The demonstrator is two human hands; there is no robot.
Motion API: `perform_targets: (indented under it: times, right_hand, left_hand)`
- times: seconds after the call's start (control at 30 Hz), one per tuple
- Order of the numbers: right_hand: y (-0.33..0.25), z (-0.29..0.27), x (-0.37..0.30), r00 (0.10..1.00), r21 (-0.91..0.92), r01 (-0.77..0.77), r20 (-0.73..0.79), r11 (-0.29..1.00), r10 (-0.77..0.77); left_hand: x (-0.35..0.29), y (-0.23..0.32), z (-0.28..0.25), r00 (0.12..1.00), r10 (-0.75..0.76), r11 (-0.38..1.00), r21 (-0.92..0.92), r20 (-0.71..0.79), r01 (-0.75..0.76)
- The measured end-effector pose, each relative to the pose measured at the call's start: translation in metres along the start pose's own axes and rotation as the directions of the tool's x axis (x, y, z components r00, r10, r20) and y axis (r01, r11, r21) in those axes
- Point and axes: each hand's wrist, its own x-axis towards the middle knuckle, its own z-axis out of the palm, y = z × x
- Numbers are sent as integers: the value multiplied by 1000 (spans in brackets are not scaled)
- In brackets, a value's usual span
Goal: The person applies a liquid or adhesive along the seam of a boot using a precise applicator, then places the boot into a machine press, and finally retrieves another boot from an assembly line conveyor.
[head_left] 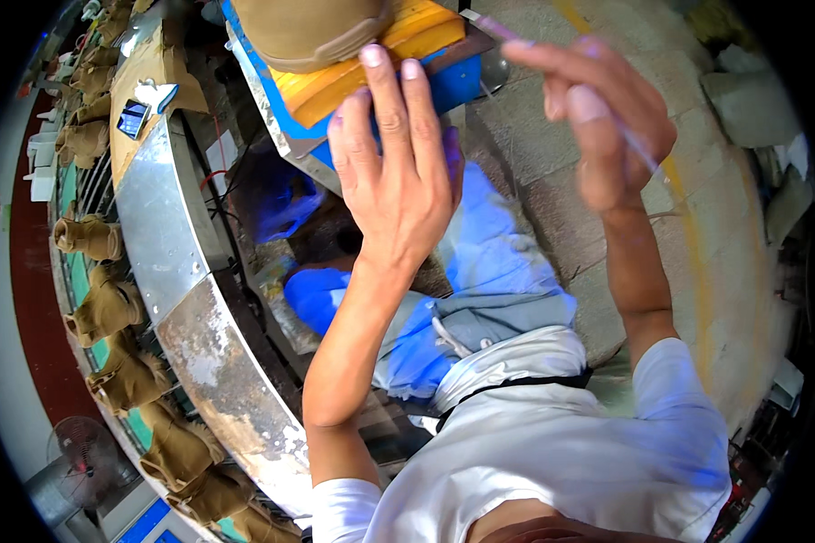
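shoe (321, 32) cut off; thin tool (493, 26) blurred

Brown shoe (317, 32) partly off-frame.

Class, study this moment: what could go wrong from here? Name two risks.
The right hand holds a slim tool, its tip apparently near the yellow block; if it slipped, it might catch the left hand, whose fingers rest there.

The left hand's fingers are extended, not wrapped around the brown boot, so the boot might shift if bumped.
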Motion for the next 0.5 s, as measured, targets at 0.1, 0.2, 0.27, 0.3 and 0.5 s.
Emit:
perform_targets:
  times: [0.1,0.2,0.27,0.3,0.5]
  right_hand:
    - [2,8,19,972,-117,218,113,969,-205]
    - [7,23,31,945,-190,307,173,933,-276]
    - [12,34,37,943,-233,318,174,919,-282]
    - [16,42,36,944,-247,322,161,914,-289]
    - [19,50,37,960,-362,265,182,894,-211]
  left_hand:
    - [7,21,13,998,-33,995,99,50,28]
    - [20,42,28,992,-122,985,-118,44,126]
    - [29,55,39,953,-295,749,-603,68,275]
    - [31,58,44,929,-356,611,-726,103,315]
    - [44,61,36,823,-350,403,-722,447,563]
